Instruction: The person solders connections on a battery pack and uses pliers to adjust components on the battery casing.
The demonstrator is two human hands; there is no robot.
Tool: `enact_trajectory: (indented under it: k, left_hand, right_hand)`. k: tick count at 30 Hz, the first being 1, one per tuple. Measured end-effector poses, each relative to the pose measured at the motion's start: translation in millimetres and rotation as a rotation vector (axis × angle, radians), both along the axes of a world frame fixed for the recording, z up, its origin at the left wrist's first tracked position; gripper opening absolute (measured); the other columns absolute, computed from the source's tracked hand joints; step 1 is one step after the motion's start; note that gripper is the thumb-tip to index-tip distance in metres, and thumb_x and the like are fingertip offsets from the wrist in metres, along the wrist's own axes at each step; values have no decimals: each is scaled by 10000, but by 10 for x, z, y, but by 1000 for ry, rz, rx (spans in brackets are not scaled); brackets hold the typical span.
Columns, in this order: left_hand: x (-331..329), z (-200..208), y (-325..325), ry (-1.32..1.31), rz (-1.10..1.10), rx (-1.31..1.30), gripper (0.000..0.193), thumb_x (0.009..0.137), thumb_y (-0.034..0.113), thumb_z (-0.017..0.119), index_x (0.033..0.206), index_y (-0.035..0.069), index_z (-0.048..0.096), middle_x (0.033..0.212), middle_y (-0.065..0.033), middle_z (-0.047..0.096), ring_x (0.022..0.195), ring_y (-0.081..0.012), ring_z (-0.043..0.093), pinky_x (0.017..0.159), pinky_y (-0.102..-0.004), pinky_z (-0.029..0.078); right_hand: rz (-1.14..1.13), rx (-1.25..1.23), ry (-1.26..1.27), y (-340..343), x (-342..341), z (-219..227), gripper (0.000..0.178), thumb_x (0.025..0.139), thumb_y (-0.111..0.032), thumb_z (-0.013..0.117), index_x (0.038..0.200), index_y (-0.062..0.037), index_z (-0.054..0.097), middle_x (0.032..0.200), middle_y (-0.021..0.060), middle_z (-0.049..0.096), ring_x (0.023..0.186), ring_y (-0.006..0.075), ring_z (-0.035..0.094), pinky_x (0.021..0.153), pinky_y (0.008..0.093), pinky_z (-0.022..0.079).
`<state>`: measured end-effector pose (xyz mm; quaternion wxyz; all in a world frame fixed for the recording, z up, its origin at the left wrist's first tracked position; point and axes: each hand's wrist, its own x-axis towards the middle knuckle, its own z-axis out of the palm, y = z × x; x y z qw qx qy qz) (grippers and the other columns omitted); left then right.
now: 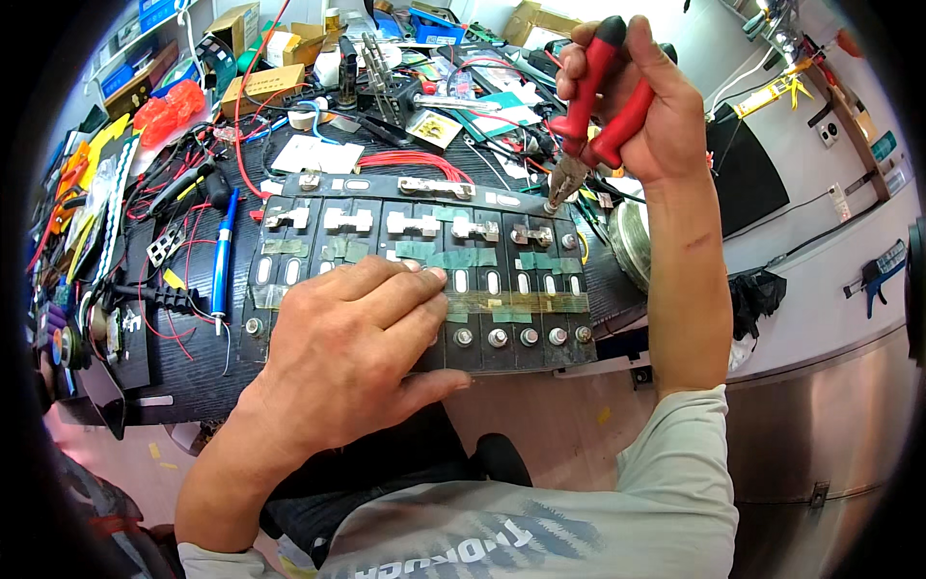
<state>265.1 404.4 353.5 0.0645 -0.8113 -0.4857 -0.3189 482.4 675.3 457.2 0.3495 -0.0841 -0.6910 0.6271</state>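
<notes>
A black battery pack (371, 191), made of several flat cells side by side, lies at the table's near edge. Metal connecting bars (412, 225) join its far terminals, and bolts (498, 338) stand along its near side. My left hand (352, 333) rests palm down on the pack's left half, fingers stretched out and holding nothing, hiding some cells beneath. High at the right, my right hand (666, 125) is closed round the red handles of a pair of pliers (590, 87). The pliers' jaws point down at a terminal (550, 206) on the pack's far right corner; whether they grip it I cannot tell.
Red wires (415, 164) lie just behind the pack. A blue pen-shaped tool (224, 256) is to its left, among loose wires and tools. A wire spool (632, 241) stands close on the right. Cardboard boxes (262, 89) and clutter crowd the table's far side.
</notes>
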Motion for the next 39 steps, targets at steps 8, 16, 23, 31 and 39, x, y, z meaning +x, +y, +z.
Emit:
enact_trajectory:
  k: [8, 16, 23, 31, 39]
  left_hand:
    - [10, 15, -12, -13, 6, -4, 565, 712, 402, 971, 1092, 28, 785, 1228, -112, 797, 1047, -306, 776, 853, -420, 638]
    - [21, 22, -15, 10, 14, 3, 561, 714, 418, 984, 1081, 38, 794, 1218, -108, 806, 1053, -306, 780, 864, -413, 643]
    - [29, 19, -6, 19, 21, 5, 565, 699, 415, 991, 1079, 42, 799, 1230, -108, 809, 1033, -302, 788, 862, -407, 647]
    - [53, 58, 17, 42, 27, 4, 575, 696, 421, 996, 1089, 49, 804, 1211, -113, 817, 1036, -306, 798, 871, -404, 652]
    - [56, 68, 10, 33, 22, 7, 565, 714, 427, 990, 1097, 55, 806, 1217, -99, 816, 1026, -294, 796, 863, -400, 652]
  right_hand:
    - [50, 3, 118, -280, -2, -109, 335, 1108, -371, 716, 1120, -41, 657, 888, 75, 629, 799, 190, 603, 687, 337, 491]
    - [-75, 203, 447, -604, 291, -455, 214, 1104, -226, 712, 1187, -45, 633, 916, 79, 619, 813, 185, 576, 777, 384, 498]
    - [-321, 201, 876, -645, 681, -1177, 407, 1089, -553, 671, 1159, -152, 651, 986, 23, 613, 895, 211, 580, 894, 447, 504]
    - [-314, -33, 1092, -605, 744, -1433, 455, 1086, -599, 642, 1175, -160, 725, 976, 15, 659, 911, 209, 611, 945, 496, 511]
    - [-170, 281, 808, -504, 652, -846, 433, 1113, -510, 638, 1261, -104, 672, 1049, 98, 677, 959, 272, 642, 935, 467, 517]
